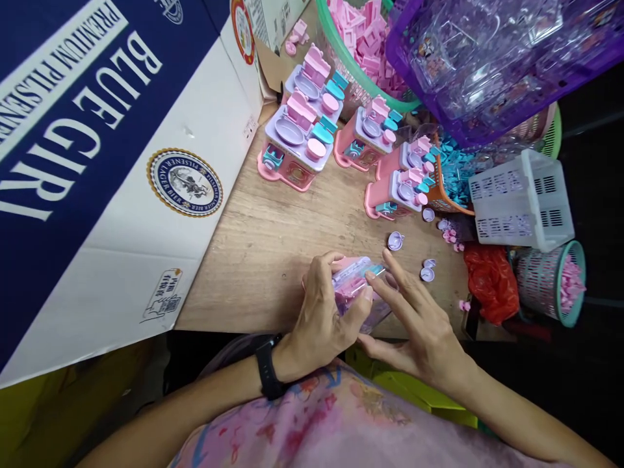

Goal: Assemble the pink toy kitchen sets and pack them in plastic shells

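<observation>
At the table's front edge, my left hand (324, 312) is closed around a small pink and lilac toy kitchen (348, 276), its thumb pressing on the near side. Clear plastic packaging (377, 315) covers part of that toy; how far it reaches around is hidden by my fingers. My right hand (422, 322) grips the packaging from the right, with fingertips on top and the thumb lower down. Just beyond my right fingers lies a tiny lilac cup (395, 241), with more lilac cups (428, 270) to its right.
Several finished-looking toy kitchens (295, 140) stand farther back on the wooden table (253, 260). A large beer carton (195, 117) borders the left. Along the back and right are a green basket (336, 49) of pink parts, a purple crate (463, 130), a white basket (541, 195) and a red bag (490, 283).
</observation>
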### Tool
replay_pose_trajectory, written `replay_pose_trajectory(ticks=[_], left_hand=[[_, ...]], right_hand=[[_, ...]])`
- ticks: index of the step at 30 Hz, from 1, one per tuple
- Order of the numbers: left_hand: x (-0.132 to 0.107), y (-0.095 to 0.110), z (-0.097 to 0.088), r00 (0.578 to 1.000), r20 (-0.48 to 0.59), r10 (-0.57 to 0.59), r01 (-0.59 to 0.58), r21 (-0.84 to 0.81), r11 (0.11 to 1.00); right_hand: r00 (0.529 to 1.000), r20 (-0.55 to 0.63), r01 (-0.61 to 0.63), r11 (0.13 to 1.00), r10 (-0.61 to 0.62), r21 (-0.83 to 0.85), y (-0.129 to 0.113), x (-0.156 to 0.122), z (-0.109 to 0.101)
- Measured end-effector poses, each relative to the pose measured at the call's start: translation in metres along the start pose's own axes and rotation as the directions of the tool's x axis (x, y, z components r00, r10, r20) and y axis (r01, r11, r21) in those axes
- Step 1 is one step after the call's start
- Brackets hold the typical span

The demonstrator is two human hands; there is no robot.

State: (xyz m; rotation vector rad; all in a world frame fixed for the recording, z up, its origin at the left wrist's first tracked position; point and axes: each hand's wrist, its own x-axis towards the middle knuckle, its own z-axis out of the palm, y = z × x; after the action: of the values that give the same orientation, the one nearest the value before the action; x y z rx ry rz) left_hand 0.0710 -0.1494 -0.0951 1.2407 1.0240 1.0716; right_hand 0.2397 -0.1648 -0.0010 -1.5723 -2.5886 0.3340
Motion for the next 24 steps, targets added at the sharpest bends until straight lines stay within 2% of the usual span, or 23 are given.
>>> replay_pose_trajectory(ticks=[10,12,14,16,18,19,22,24], left_hand=[[-0.001,0.0,0.003,0.997,-0.04,0.069,-0.065,0.104,0.992],[-0.002,0.001,0.002,0.997,-0.055,0.052,-0.046,0.106,0.993],[-0.003,0.001,0.0,0.998,-0.066,0.02,-0.014,0.096,0.995],[-0.004,0.002,-0.002,0.998,-0.062,-0.01,0.015,0.082,0.997],[-0.004,0.004,-0.004,0.998,-0.052,-0.027,0.031,0.076,0.997],[-0.004,0.004,-0.005,0.998,-0.051,-0.027,0.031,0.079,0.996],[-0.003,0.006,-0.007,0.998,-0.059,-0.01,0.016,0.098,0.995],[-0.003,0.007,-0.008,0.998,-0.054,-0.015,0.021,0.11,0.994]], right_hand=[[0.996,-0.08,0.037,0.998,-0.033,0.045,0.0,-0.003,0.002],[0.999,-0.043,-0.01,0.991,0.016,0.132,0.005,-0.003,-0.004],[0.989,0.033,-0.148,0.946,0.144,0.288,0.014,0.001,-0.007],[0.932,0.107,-0.355,0.81,0.346,0.468,0.026,0.013,-0.005],[0.818,0.226,-0.543,0.582,0.529,0.605,0.036,0.03,0.003],[0.75,0.321,-0.622,0.451,0.579,0.64,0.038,0.04,0.008],[0.546,0.631,-0.787,0.077,0.551,0.613,0.034,0.064,0.019],[0.447,0.735,-0.819,-0.098,0.51,0.565,0.025,0.072,0.021]])
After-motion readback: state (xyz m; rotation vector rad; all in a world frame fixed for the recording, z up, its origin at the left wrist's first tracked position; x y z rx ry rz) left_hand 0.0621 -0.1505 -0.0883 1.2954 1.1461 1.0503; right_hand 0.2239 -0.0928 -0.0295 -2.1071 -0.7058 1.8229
